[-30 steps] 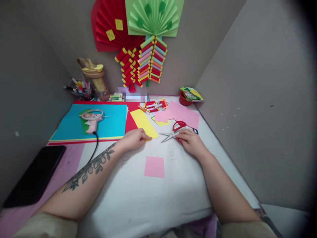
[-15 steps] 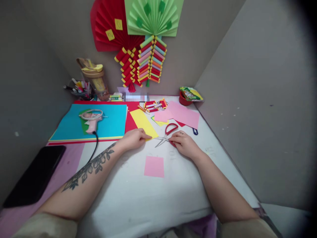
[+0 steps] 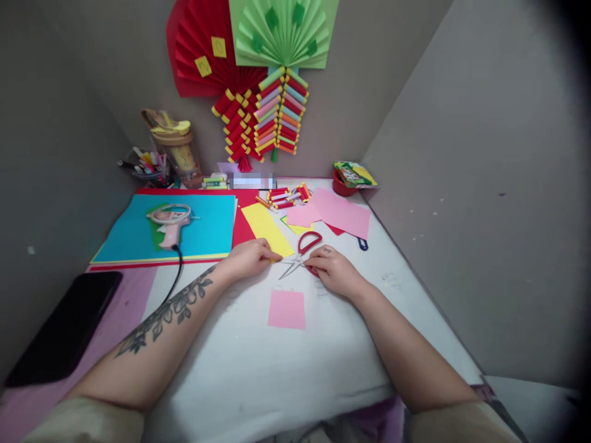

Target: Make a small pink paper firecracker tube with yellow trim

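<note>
We list, on the white tabletop [image 3: 323, 357]:

One yellow paper [image 3: 266, 229], oblong, smooth, plain, slanting off a red sheet [image 3: 245, 226]; our left hand [image 3: 252, 253], fingers curled, touches its near end, though whether it pinches or presses we cannot tell.

One pair of scissors [image 3: 299, 259], red-looped, silver-bladed, blades parted, beside that end; our right hand [image 3: 333, 269] grips the nearer loop.

One pink square [image 3: 287, 309], flat, nearer us.
</note>
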`<state>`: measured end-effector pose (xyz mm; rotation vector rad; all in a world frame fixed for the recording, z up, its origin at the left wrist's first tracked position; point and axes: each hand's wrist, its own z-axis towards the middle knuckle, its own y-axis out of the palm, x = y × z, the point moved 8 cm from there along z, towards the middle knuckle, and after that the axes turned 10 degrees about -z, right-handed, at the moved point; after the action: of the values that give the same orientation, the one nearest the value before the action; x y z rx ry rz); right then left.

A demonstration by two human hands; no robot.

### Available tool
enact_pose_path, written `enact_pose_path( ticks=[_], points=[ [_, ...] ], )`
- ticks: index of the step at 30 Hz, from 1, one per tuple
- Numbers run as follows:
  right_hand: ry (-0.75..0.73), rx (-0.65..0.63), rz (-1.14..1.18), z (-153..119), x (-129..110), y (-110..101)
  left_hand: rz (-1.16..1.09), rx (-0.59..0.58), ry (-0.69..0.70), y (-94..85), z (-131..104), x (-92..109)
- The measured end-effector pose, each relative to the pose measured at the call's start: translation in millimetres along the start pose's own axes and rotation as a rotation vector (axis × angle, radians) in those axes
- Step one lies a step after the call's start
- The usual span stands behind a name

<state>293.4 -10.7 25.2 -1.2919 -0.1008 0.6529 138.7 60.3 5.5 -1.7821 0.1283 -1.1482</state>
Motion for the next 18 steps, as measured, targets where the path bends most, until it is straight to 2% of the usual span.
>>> enact_pose_path(
  ticks=[18],
  points=[
    [-0.015, 0.004, 0.042, 1.3, -2.1, -1.3, 0.023, -0.022, 0.004, 1.1, 0.9, 3.8]
  ],
)
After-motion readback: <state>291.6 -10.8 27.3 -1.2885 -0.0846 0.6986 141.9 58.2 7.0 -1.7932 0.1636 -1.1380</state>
